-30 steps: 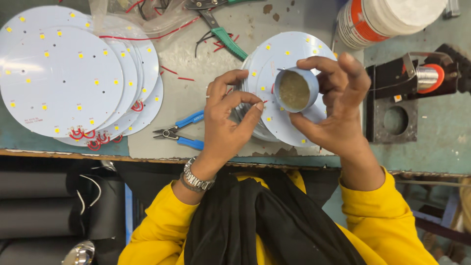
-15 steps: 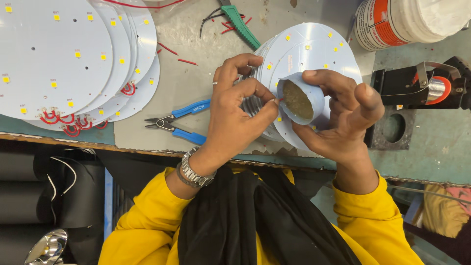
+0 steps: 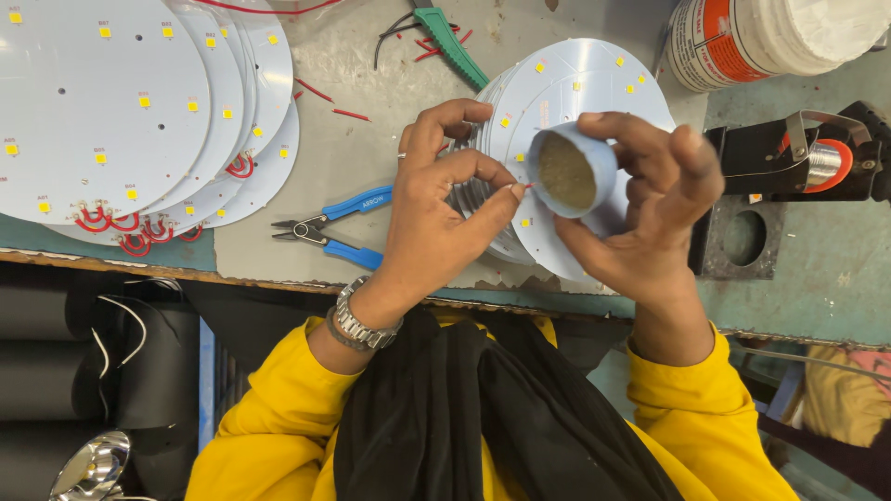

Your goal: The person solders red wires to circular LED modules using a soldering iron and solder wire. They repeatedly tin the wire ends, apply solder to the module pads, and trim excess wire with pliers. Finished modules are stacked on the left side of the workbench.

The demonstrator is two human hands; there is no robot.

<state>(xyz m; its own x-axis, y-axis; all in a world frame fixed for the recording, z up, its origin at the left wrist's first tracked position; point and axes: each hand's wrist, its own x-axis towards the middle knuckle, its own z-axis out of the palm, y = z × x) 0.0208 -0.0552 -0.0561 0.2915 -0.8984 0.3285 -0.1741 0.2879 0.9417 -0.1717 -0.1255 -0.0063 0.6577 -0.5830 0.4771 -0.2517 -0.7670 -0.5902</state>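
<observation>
My right hand [image 3: 645,209] holds a small round pale-blue tin [image 3: 571,170] tilted on its side, its brownish paste facing my left hand. My left hand [image 3: 441,199] pinches a thin red wire end [image 3: 527,186] between thumb and forefinger, its tip at the rim of the tin. A metal watch sits on my left wrist. Both hands hover over a stack of round white LED boards [image 3: 575,88] with small yellow chips, lying near the bench's front edge.
A larger fan of white LED boards [image 3: 111,111] with red wire loops lies at left. Blue-handled cutters [image 3: 334,227] rest on the grey bench; a green-handled tool [image 3: 445,37] and red wire scraps lie behind. A white bucket [image 3: 770,37] and a black fixture [image 3: 798,162] stand at right.
The view has shifted slightly. My right hand has tipped the tin more toward my left hand, and my left fingers have brought the red wire tip to its rim.
</observation>
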